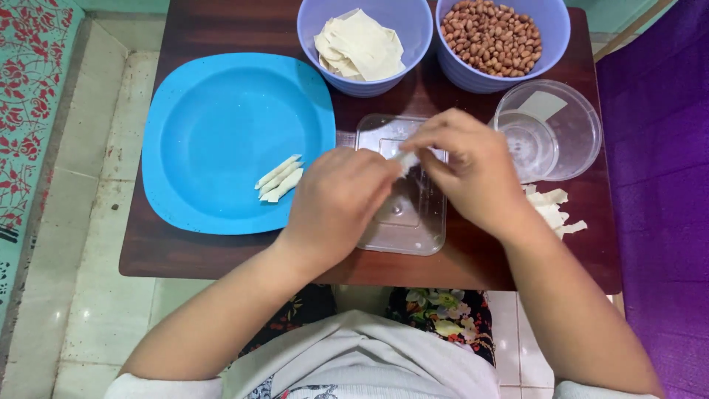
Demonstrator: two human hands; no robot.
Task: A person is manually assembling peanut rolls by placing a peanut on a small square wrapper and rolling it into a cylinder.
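Observation:
My left hand (pixel 336 203) and my right hand (pixel 469 166) meet over a clear plastic lid (pixel 413 229) on the dark wooden table (pixel 221 255). Both pinch a small pale pastry wrapper (pixel 406 160) between their fingertips; most of it is hidden by the fingers. Three rolled pastry sticks (pixel 279 178) lie side by side on the blue plate (pixel 229 140) at the left. At the back, a lilac bowl (pixel 365 77) holds flat wrapper sheets and a second lilac bowl (pixel 502 74) holds peanuts.
A clear round container (pixel 565 129) with a little water stands at the right. Torn pastry scraps (pixel 554 210) lie by my right wrist. Tiled floor surrounds the small table, with a purple mat at the right.

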